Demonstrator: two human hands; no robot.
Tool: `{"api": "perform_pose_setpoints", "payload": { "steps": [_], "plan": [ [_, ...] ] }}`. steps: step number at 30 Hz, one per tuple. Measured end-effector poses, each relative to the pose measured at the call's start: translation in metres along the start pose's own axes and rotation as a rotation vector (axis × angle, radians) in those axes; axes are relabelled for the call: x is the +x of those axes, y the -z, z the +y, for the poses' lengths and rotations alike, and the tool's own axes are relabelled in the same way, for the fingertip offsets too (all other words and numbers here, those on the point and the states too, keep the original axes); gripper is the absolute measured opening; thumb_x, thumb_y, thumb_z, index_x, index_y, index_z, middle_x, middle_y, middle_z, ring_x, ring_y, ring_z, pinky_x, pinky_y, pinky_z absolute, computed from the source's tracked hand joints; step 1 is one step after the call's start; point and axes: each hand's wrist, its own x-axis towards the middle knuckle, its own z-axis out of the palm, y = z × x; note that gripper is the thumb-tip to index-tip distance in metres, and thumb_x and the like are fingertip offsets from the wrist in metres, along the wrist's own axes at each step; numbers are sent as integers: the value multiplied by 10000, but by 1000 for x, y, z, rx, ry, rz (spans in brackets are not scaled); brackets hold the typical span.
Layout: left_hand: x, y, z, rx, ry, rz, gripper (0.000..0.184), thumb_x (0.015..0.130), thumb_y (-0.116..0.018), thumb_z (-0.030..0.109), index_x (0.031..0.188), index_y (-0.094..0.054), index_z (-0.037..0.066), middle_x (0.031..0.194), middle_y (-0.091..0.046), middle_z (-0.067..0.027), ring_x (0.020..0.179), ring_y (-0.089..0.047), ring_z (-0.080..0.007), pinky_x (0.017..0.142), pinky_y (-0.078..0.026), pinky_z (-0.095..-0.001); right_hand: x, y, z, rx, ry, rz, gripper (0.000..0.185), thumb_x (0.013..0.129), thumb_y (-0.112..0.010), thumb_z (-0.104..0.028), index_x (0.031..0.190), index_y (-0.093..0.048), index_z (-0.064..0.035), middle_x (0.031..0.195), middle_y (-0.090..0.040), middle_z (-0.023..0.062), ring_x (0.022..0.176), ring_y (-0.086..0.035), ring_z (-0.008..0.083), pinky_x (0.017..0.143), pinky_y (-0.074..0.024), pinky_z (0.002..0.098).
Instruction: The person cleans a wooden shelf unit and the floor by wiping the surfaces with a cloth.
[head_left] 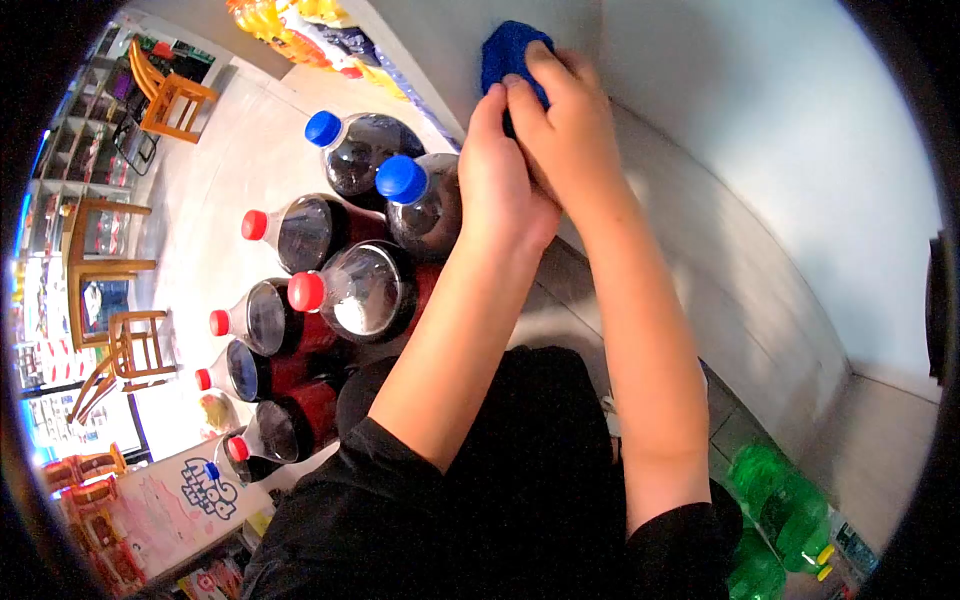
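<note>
A bunched blue cloth [508, 52] is pressed against the pale panel at the top of the view. My right hand [570, 125] is closed over its near side, with fingers bent onto the fabric. My left hand [500, 190] is just below and touches the right one; its fingertips meet the cloth's lower edge. Part of the cloth is hidden behind my fingers. Left of my forearms are several large bottles of dark drink, among them a blue-capped bottle [425, 200] close to my left wrist and a red-capped bottle [360, 290].
A white panel [760, 150] curves along the right, with a pale ledge [690, 230] beside it. Green bottles [785, 510] stand at the lower right. Wooden chairs [175, 105] and stocked shelves [55, 200] are at the far left. Colourful packets [300, 30] hang at the top.
</note>
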Motion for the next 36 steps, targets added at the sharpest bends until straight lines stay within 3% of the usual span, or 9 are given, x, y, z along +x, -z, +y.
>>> {"api": "perform_pose_setpoints", "payload": {
  "steps": [7, 9, 14, 17, 25, 27, 29, 30, 36],
  "plan": [
    [-2, 1, -5, -67, 44, -18, 322, 954, -412, 339, 1061, -564, 77, 1037, -628, -103, 979, -591, -265, 869, -474, -406, -1, 6, -2, -33, -24, -50, 321, 809, -602, -232, 1067, -641, -45, 1008, -590, 245, 905, -587, 413, 787, -492, 465],
    [-3, 2, 1, -17, 0, -70, 331, 971, -401, 332, 1112, -523, 59, 1073, -592, -92, 1000, -577, -220, 865, -469, -357, -1, 2, -4, 4, 2, -16, 321, 808, -602, -232, 1068, -642, -48, 994, -589, 248, 902, -587, 413, 781, -493, 467],
    [-4, 1, -8, -37, 32, 22, 337, 965, -415, 350, 1094, -532, 62, 1053, -597, -96, 981, -579, -228, 851, -469, -358, -5, 13, -2, -7, -85, -160, 312, 805, -602, -227, 1055, -639, -44, 971, -583, 252, 882, -578, 422, 771, -487, 474],
    [-5, 1, -8, -38, 25, 61, 310, 934, -446, 357, 1008, -583, 89, 973, -635, -89, 926, -597, -254, 847, -473, -394, -10, 6, 2, 11, -40, -90, 312, 804, -605, -215, 1056, -631, -33, 956, -584, 256, 879, -566, 427, 787, -473, 475],
    [-23, -13, 10, 16, -56, 77, 328, 897, -490, 393, 978, -579, 87, 956, -640, -82, 888, -608, -242, 824, -484, -368, -1, 18, -28, 150, -4, -10, 488, 814, -628, -199, 1215, -456, 19, 1127, -483, 293, 1011, -487, 462, 889, -408, 485],
    [-25, -18, 9, 2, -101, 31, 287, 893, -508, 346, 1002, -565, 86, 970, -626, -66, 907, -594, -215, 849, -465, -351, 4, 23, -32, 154, -51, -33, 532, 830, -633, -211, 1250, -407, 25, 1140, -479, 287, 1032, -483, 459, 915, -395, 481],
    [-37, -33, 12, 245, -286, 38, 303, 886, -522, 274, 1103, -533, 63, 1022, -591, -59, 956, -559, -197, 887, -429, -330, 8, 24, -34, 245, -132, 14, 547, 854, -625, -267, 1256, -396, 25, 1162, -472, 285, 1058, -478, 450, 936, -386, 471],
    [-41, -35, 17, 359, -301, 71, 427, 871, -526, 207, 1255, -454, 36, 1117, -550, -76, 1039, -517, -197, 945, -381, -314, 10, 27, -38, 298, -195, -9, 552, 877, -598, -310, 1269, -388, 18, 1185, -462, 287, 1085, -465, 446, 953, -373, 470],
    [-68, -52, 54, 677, -638, -102, 663, 838, -557, 123, 1413, -252, -3, 1332, -392, -165, 1211, -409, -242, 1035, -304, -344, 66, 32, -80, 158, 100, 100, 483, 869, -586, -244, 1259, -427, -8, 1135, -487, 260, 1024, -483, 419, 902, -391, 480]
  ]
}}
